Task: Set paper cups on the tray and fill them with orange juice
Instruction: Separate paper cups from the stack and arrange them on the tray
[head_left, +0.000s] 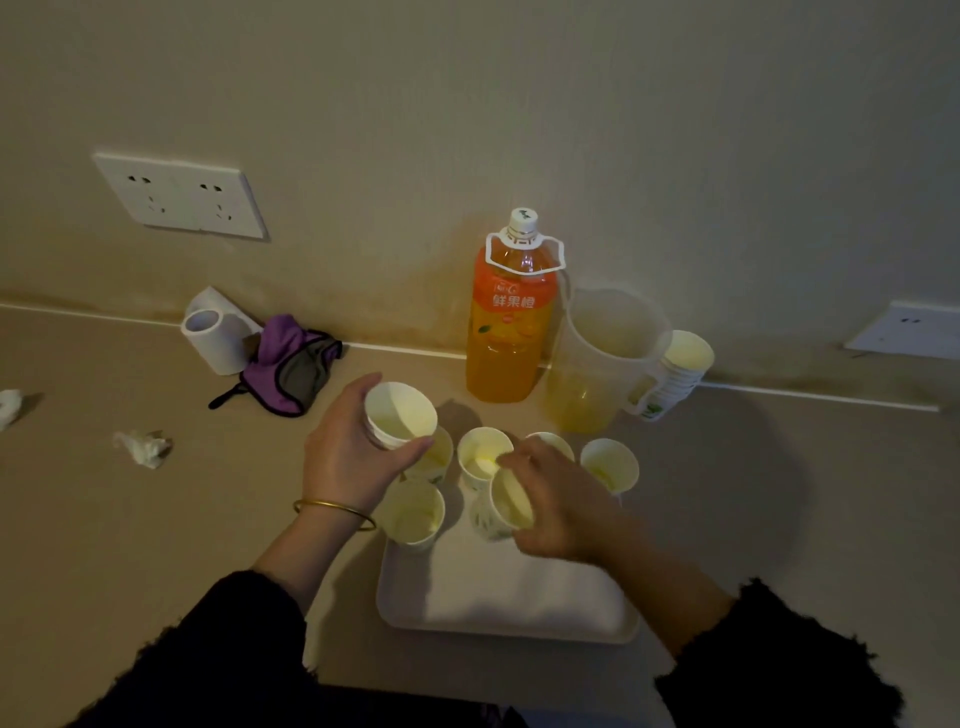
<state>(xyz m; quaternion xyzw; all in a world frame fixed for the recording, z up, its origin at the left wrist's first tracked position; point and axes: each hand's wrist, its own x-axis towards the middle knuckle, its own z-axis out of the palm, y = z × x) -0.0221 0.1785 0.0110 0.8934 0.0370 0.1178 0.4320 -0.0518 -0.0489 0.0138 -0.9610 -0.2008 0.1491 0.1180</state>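
Since five white paper cups already stand at the far end of the white rectangular plastic tray, and your right hand grips a sixth cup, tilted, just in front of them, the setting-out looks well along. Your left hand curls round a short stack of spare cups above the tray's far left corner. Filling seems not begun: the tall orange juice bottle behind the tray is capped, a clear plastic jug beside it holds a little yellow liquid, and it is too dim to tell whether any cup holds juice.
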